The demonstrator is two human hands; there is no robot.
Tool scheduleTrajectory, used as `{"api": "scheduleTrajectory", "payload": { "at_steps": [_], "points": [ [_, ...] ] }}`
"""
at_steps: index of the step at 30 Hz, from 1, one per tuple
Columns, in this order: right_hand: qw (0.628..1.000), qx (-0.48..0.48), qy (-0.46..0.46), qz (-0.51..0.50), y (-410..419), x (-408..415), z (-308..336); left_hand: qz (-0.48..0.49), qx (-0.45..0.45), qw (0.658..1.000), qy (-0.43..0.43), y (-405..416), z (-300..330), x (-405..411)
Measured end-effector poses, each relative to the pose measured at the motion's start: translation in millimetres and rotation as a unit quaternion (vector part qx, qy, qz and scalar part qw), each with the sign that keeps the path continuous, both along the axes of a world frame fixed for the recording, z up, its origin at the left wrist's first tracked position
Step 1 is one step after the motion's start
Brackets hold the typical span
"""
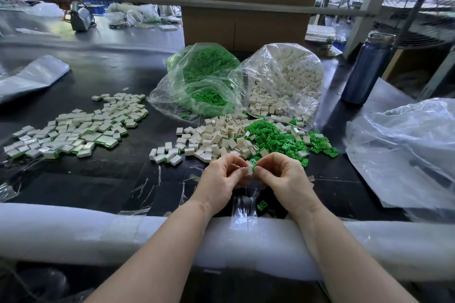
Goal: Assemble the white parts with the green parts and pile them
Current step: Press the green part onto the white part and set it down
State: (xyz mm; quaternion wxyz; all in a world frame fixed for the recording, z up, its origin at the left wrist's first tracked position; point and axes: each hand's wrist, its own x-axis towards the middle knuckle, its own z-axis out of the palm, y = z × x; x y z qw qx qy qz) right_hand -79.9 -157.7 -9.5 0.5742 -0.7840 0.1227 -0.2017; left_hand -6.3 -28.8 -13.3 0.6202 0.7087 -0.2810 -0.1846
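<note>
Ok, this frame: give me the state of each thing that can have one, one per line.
Left hand: fingers pinch a white part.
Right hand: fingers pinch a green part against it.
Green-parts bag: open, spilling toward the table.
White-parts bag: open, spilling out.
Assembled pile: spread flat at left.
Loose white parts: heaped, unassembled.
Loose green parts: heaped, unassembled.
Blue bottle: upright, capped.
</note>
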Motion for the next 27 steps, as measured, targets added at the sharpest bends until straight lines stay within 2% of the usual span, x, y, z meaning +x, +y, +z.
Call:
{"api": "scheduleTrajectory", "payload": {
  "at_steps": [11,17,27],
  "points": [
    [0.999,-0.05,0.01,-0.012,0.5,-0.1,-0.7,0.001,0.022,0.999,-0.029,0.6,-1.3,0.9],
    [1.0,-0.003,0.012,0.007,-0.6,-0.6,-1.2,0.01,0.027,0.999,-0.026,0.2,-3.9,2.7],
    [1.0,0.023,0.015,-0.003,-2.1,-0.5,-2.2,-0.003,0.028,0.999,-0.018,-0.6,-5.8,3.5]
  ]
}}
